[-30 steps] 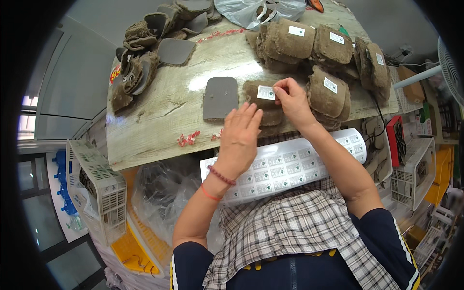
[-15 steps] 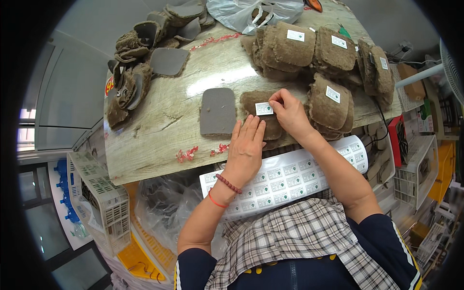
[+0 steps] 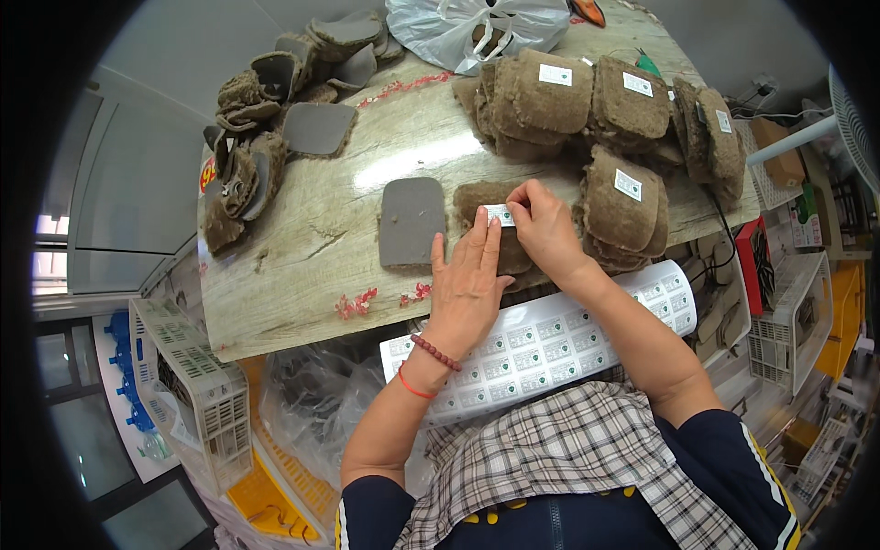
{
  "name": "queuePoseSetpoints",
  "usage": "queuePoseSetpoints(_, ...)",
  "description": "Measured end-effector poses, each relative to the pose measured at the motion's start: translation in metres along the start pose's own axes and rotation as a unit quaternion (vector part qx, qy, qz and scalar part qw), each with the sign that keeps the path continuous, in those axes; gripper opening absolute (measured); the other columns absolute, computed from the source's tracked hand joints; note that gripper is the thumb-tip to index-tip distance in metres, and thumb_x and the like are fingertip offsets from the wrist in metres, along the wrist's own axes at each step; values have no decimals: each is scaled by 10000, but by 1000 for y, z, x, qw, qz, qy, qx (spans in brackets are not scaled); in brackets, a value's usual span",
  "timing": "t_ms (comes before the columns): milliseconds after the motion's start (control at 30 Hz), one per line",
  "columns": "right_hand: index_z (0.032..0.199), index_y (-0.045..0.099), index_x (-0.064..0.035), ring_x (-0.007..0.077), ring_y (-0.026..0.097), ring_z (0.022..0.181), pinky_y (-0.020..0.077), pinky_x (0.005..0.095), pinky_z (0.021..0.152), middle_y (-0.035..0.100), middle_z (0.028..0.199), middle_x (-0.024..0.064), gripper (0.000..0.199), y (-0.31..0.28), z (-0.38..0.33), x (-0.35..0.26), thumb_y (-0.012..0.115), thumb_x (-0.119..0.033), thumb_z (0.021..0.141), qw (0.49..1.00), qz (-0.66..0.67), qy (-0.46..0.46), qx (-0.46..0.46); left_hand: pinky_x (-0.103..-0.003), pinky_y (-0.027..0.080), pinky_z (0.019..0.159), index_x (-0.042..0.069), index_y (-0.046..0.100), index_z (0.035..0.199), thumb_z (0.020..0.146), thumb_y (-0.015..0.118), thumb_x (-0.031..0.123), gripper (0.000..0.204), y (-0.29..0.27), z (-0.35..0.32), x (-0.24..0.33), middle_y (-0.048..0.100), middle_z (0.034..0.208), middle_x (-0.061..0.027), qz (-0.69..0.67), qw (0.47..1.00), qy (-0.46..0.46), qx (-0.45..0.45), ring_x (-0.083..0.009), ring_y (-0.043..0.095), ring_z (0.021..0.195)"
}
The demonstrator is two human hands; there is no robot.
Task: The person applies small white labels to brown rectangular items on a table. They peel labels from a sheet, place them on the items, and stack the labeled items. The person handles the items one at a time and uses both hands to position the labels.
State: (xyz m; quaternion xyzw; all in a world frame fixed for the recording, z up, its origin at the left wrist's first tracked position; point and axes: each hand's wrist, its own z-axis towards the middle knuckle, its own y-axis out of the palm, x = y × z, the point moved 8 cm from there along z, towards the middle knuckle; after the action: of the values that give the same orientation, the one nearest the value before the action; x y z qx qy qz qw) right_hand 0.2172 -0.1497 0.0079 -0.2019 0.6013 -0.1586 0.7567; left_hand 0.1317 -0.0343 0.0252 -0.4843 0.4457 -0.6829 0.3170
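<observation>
A brown fuzzy pad (image 3: 474,193) lies near the table's front edge, under both hands. On it is a small white label (image 3: 499,215) with a green mark. My left hand (image 3: 465,298) rests with its fingers stretched out, two fingertips pressing on the label's left part. My right hand (image 3: 552,236) pinches the label's right end between thumb and forefinger. Left of this pad lies another pad, smooth grey side up (image 3: 412,223). Below my hands a curved white sheet of printed labels (image 3: 555,344) lies over my lap, partly hidden by my forearms.
Labelled brown pads (image 3: 623,209) stand in several stacks at the right. A loose heap of pads (image 3: 252,165) lies at the left. At the back sits a plastic bag (image 3: 477,37). Crates (image 3: 197,394) flank the table, and a fan (image 3: 852,128) stands at right.
My left hand's fingertips have moved up from below the label onto its left part. My right hand still pinches the right end. The whole view has shifted slightly.
</observation>
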Motion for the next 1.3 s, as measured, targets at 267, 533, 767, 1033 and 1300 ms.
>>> queuePoseSetpoints(267, 900, 548, 13, 399, 609, 806, 491, 465, 717, 625, 869, 197, 82, -1, -2, -4, 606, -41, 881, 1000, -21, -17, 11, -552, 179, 1157, 34, 344, 1501, 832, 732, 318, 823, 7, 7, 1, 337, 1562, -118, 53, 998, -16, -27, -251, 435, 1290)
queuePoseSetpoints(533, 930, 531, -3, 399, 605, 846, 492, 474, 720, 593, 943, 187, 112, 1, -4, -11, 614, -43, 866, 996, -81, -35, -3, -554, 143, 1162, 31, 365, 1493, 828, 730, 337, 818, 10, 9, 4, 367, 1544, -104, 75, 996, -17, -34, -233, 428, 1285)
queuePoseSetpoints(767, 1145, 523, 13, 456, 580, 946, 495, 505, 802, 483, 1149, 250, 303, -9, -6, -10, 616, -79, 871, 994, -89, -19, 66, -557, 136, 1165, 37, 362, 1495, 840, 716, 348, 807, 11, 8, 5, 367, 1546, -96, 90, 995, -14, -29, -230, 422, 1289)
queuePoseSetpoints(1033, 1108, 575, 15, 423, 577, 988, 486, 464, 845, 522, 1104, 221, 310, -5, 5, 13, 673, -156, 869, 990, -116, 82, 25, -547, 149, 1174, 63, 350, 1502, 833, 738, 319, 815, 10, 5, 4, 294, 1575, -129, 55, 998, -24, -5, -267, 398, 1320)
queuePoseSetpoints(1300, 969, 631, -21, 203, 620, 854, 501, 325, 777, 645, 882, 81, 189, -21, -6, -28, 727, -128, 847, 985, 125, 0, 115, -532, 138, 1191, 112, 273, 1539, 750, 817, 271, 971, -28, -18, -4, 206, 1601, -174, -23, 994, -55, 87, -324, 251, 1459)
